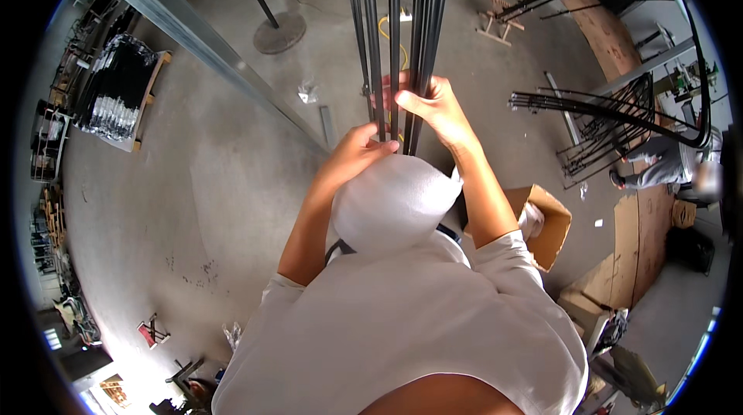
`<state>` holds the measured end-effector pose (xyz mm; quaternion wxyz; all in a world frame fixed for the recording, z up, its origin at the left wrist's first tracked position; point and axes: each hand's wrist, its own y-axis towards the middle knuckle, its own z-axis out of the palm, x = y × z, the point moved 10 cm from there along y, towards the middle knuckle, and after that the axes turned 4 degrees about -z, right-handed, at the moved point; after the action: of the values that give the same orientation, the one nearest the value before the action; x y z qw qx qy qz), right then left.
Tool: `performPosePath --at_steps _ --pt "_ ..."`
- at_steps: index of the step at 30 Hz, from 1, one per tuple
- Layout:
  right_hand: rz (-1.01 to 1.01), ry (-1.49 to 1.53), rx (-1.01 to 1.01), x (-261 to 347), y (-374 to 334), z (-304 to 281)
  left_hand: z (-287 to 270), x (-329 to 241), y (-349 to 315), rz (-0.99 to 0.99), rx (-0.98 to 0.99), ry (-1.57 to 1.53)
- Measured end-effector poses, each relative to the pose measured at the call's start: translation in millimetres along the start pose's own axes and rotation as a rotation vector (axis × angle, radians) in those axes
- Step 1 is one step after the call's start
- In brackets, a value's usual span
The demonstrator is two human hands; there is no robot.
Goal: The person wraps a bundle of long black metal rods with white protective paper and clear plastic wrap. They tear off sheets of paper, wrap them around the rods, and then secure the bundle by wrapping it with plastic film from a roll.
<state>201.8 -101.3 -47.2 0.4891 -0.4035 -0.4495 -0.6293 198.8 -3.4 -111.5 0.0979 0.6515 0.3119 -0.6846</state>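
Note:
A cluster of long, thin black rods [395,20] runs from the top of the head view toward me, their near ends close to my body. My left hand [357,155] is closed around the lower end of rods on the left side, thumb pointing right. Farther up, my right hand [436,112] reaches round the rods from the right, its thumb in front and fingers behind, closed on them. Some of its fingers are hidden by the rods. A smooth white bundle [395,202], perhaps foam sheet, bulges at my waist just below both hands.
A grey metal beam [209,47] slants across at the upper left. An open cardboard box [551,222] stands by my right side. Farther right are a rack of black rods [611,117] and another person [665,163]. A wrapped pallet load [116,90] is at left.

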Motion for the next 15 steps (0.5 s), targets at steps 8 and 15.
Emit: performPosePath --at_steps 8,15 --pt "0.124 -0.036 0.046 -36.7 -52.8 -27.3 20.4 53.4 -16.2 -0.122 0.008 0.157" --pt "0.180 -0.143 -0.083 -47.4 -66.5 -34.2 22.6 118.4 -30.8 -0.245 -0.094 0.148"
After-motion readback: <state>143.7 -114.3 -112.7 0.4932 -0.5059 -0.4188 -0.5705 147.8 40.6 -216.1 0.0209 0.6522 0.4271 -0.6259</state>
